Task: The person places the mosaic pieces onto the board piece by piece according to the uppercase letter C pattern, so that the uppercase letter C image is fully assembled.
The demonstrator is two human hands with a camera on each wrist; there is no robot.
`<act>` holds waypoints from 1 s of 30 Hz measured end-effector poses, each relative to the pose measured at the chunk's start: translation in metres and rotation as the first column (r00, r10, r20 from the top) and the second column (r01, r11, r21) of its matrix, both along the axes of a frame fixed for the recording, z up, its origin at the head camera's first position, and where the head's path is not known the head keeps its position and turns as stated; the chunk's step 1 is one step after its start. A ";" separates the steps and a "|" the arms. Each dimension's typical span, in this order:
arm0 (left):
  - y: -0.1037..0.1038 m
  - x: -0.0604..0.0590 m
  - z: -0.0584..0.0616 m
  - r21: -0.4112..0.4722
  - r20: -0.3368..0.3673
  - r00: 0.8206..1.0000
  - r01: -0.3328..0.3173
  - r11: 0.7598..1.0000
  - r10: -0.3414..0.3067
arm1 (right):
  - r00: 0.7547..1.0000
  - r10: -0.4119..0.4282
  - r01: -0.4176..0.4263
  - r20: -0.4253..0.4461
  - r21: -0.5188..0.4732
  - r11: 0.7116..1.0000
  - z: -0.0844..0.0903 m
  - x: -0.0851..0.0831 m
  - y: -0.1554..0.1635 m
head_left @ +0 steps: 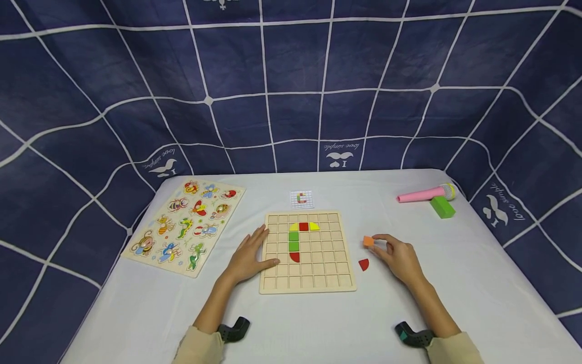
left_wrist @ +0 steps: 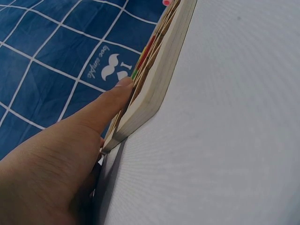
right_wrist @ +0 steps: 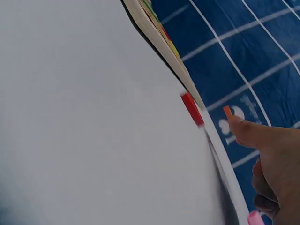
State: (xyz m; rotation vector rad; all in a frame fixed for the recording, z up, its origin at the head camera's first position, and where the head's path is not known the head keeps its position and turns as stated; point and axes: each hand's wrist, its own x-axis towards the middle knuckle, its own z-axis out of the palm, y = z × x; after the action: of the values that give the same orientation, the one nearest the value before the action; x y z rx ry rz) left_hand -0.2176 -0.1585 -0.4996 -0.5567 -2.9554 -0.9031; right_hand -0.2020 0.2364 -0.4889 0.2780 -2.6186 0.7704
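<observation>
A wooden grid board [head_left: 327,283] lies in the middle of the white table. Set in its cells are a red square [head_left: 303,226], two yellow pieces [head_left: 314,226], two green squares [head_left: 293,236] and a red quarter-round piece [head_left: 295,257]. My left hand [head_left: 245,258] rests on the board's left edge, thumb over the rim, fingers extended. To the right of the board, my right hand [head_left: 401,257] pinches an orange square tile [head_left: 368,241] between thumb and fingertips, also seen in the right wrist view. Below that tile lies a loose red quarter-round piece [head_left: 364,264].
A small pattern card [head_left: 301,199] lies behind the board. At left is a wooden insect puzzle [head_left: 186,222]. A pink toy microphone [head_left: 423,194] and a green block [head_left: 442,207] lie at the back right. A blue checked cloth [head_left: 291,116] hangs behind the table.
</observation>
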 end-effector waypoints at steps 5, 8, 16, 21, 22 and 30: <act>0.000 0.000 0.000 -0.002 0.005 1.000 0.004 1.000 -0.004 | 0.993 0.115 -0.115 0.024 -0.007 0.993 0.005 0.002 -0.033; 0.000 0.000 -0.001 -0.004 0.010 1.000 0.000 1.000 0.000 | 0.981 0.184 -0.184 0.057 -0.013 0.983 0.006 0.003 -0.057; 0.001 0.000 -0.002 -0.009 0.028 1.000 -0.009 1.000 0.009 | 0.953 0.288 -0.287 0.091 -0.023 0.958 0.002 0.006 -0.103; 0.002 0.000 -0.001 -0.017 0.034 0.999 -0.016 1.000 0.017 | 0.952 0.295 -0.294 0.082 -0.019 0.956 0.000 0.003 -0.117; 0.002 0.000 -0.001 -0.018 0.029 0.999 -0.015 1.000 0.015 | 0.953 0.291 -0.291 0.083 -0.016 0.957 0.000 0.003 -0.119; 0.000 -0.001 0.000 -0.024 0.018 1.000 -0.015 1.000 0.015 | 0.952 0.271 -0.275 0.141 0.009 0.962 -0.003 0.000 -0.127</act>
State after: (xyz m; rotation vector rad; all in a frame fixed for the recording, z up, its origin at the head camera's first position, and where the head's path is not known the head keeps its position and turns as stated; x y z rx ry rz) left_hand -0.2182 -0.1580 -0.5001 -0.5291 -2.9860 -0.8777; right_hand -0.2020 0.1091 -0.4916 0.6267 -2.7584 0.8702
